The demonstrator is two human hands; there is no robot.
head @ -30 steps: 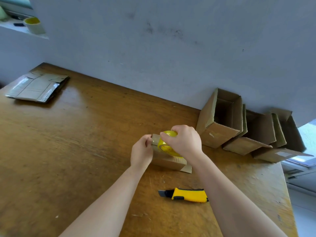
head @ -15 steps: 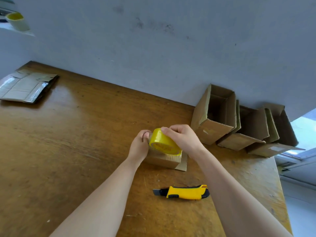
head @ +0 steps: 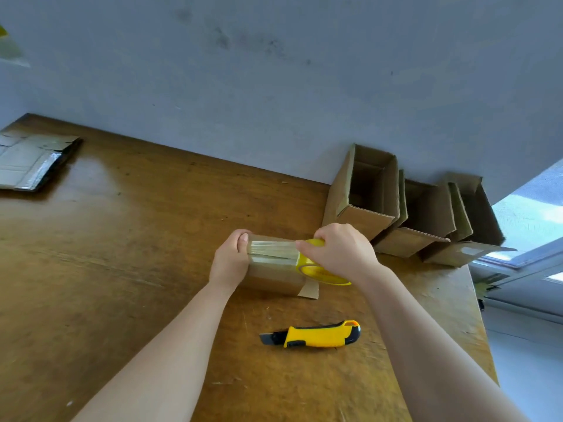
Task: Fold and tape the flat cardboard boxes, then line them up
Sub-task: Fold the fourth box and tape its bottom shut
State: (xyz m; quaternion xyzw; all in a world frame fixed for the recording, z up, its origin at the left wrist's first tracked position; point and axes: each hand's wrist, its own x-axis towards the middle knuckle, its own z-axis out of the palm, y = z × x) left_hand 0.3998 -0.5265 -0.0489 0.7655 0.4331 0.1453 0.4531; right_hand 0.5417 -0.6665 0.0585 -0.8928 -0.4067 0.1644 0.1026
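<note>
Pinching box edge: left grip | right grip holds tape roll | knife nearby

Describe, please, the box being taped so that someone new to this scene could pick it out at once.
On the wooden table, three open boxes stand in a row along the wall. Just in front of them lies the box, gripped by the left hand. Unlike its neighbours, it is closed, with clear tape stretched over it from the yellow roll in the right hand.

Bare left grip and right grip on bare forearms.
</note>
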